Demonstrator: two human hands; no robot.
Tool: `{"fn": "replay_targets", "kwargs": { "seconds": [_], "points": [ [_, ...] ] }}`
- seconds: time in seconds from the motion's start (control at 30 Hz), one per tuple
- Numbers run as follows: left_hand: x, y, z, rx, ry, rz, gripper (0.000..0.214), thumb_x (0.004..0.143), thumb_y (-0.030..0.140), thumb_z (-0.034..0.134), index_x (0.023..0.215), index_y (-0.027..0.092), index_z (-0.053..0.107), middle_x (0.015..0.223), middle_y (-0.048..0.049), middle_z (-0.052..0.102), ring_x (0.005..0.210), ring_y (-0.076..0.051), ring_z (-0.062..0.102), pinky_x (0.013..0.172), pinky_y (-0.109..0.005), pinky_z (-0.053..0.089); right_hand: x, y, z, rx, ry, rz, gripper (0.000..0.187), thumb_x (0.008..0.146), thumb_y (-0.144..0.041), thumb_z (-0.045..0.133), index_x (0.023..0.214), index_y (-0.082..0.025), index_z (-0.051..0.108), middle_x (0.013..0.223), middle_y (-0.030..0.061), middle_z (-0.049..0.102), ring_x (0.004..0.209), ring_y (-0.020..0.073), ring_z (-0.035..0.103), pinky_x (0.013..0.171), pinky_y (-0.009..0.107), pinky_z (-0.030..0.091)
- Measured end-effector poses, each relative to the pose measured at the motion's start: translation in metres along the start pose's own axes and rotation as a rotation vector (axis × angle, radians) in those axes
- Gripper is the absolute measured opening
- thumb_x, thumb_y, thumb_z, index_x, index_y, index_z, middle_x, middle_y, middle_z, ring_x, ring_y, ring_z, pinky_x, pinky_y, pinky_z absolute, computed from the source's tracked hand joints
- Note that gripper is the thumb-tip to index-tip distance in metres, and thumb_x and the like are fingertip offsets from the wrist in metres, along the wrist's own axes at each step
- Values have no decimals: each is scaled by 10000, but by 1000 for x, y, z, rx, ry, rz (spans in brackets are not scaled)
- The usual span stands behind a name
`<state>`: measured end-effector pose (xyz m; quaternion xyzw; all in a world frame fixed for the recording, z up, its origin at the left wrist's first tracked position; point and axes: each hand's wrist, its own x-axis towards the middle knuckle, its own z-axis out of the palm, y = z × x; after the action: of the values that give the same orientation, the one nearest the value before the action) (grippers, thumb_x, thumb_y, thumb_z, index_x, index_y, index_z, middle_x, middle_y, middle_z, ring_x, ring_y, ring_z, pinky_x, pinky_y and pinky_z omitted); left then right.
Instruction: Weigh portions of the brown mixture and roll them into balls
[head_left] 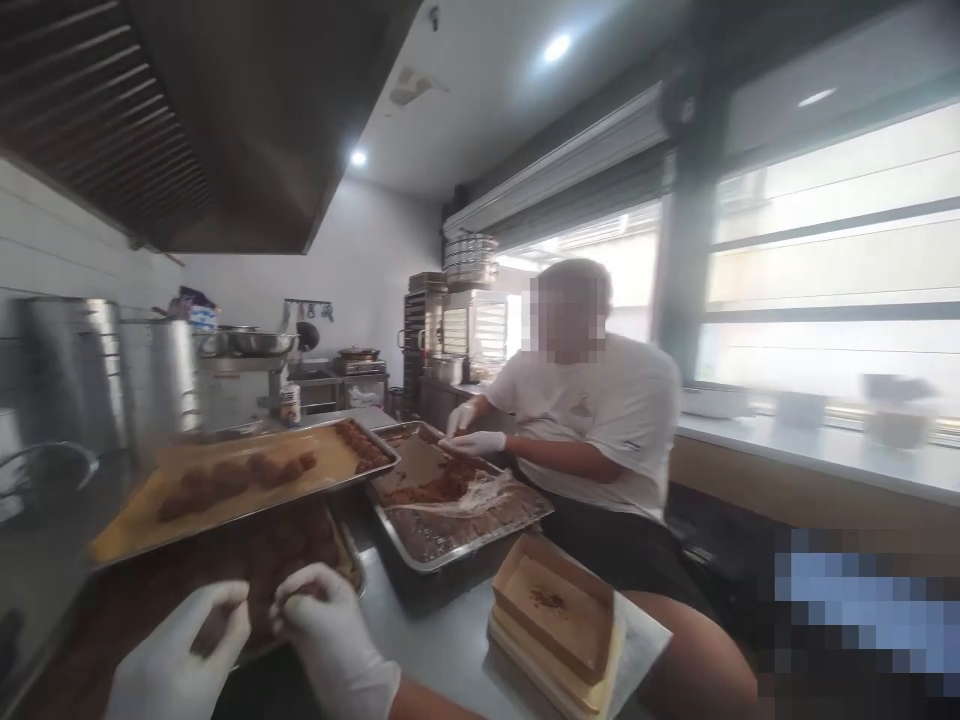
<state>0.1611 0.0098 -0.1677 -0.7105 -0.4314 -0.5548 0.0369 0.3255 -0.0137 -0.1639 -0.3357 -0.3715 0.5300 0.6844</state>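
Both my hands wear white gloves and are low in the view, over a tray of dark brown filling (217, 560). My left hand (176, 650) has its thumb and fingertips pinched together; anything between them is too small to tell. My right hand (334, 630) curls its fingers round a small darkish bit that I cannot make out. Just beyond, a metal tray lined with yellowish paper (300, 455) carries a row of brown balls (225, 480). Right of it, another metal tray (431, 565) holds crumbly brown mix (435, 485), partly under clear plastic film (484, 495).
Across the table, a co-worker in a white shirt (600, 410) holds gloved hands (476, 440) over the mix. An open brown cardboard box (559, 605) with crumbs stands on stacked boxes at the table's right edge. Tall metal pots (79, 370) line the left wall.
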Motion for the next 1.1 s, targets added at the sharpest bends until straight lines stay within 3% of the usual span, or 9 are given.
{"fn": "replay_targets", "kwargs": {
  "seconds": [0.1,0.3,0.47,0.6,0.73,0.83,0.93,1.0,1.1],
  "points": [
    [17,2,-20,-85,6,-61,218,915,451,618,989,287,741,1016,8,793,965,-240,751,902,-357,581,-6,-10,3,109,-47,0,258,561,-288,856,711,-186,672,758,4,678,715,131,608,705,266,477],
    [54,17,-86,-272,-32,-231,262,970,356,571,1106,206,737,1150,-71,758,1013,-209,735,931,-341,596,0,-15,0,199,-87,106,227,651,-242,897,823,-193,758,916,23,717,889,137,661,819,204,549],
    [83,-22,-171,346,-94,-203,275,974,261,505,1097,226,749,1166,-49,757,1086,-211,683,1003,-342,509,1,-14,1,215,-97,199,271,658,-267,919,886,-208,785,994,47,751,924,162,701,863,231,595],
    [95,-71,-207,573,-225,-272,255,922,201,509,908,187,762,979,-83,783,922,-241,687,875,-337,493,-5,-16,7,214,-143,247,369,689,-280,906,1032,-212,787,1008,74,768,982,187,718,936,270,591],
    [94,-91,-212,624,-355,-261,234,850,132,533,749,184,737,857,-81,774,829,-225,677,814,-305,476,-8,-15,6,243,-187,235,355,745,-302,863,1073,-195,784,1062,104,773,1064,213,713,1066,342,538],
    [93,-83,-210,630,-378,-252,260,837,116,516,844,179,769,942,-114,788,878,-266,698,845,-352,495,-8,-14,2,268,-192,199,326,762,-333,836,1048,-183,792,1084,121,771,1086,235,712,1121,404,500],
    [81,-46,-192,569,-316,-196,351,905,149,459,1083,183,760,1141,-133,762,1037,-294,693,962,-422,493,-8,-12,1,267,-211,187,348,763,-349,820,1057,-165,791,1137,154,761,1144,278,701,1152,450,465],
    [63,-6,-166,363,-305,-92,361,962,180,430,1150,221,735,1196,-88,741,1099,-252,679,1015,-398,488,-9,-11,3,255,-236,202,372,761,-340,818,1082,-155,784,1194,173,745,1193,302,681,1159,464,451],
    [38,50,-110,-40,-472,59,273,975,220,528,1151,272,731,1158,-36,744,1054,-202,686,963,-326,529,-10,-11,4,228,-265,239,393,745,-327,824,1108,-186,777,1217,140,745,1188,286,681,1119,430,482]
  ]
}}
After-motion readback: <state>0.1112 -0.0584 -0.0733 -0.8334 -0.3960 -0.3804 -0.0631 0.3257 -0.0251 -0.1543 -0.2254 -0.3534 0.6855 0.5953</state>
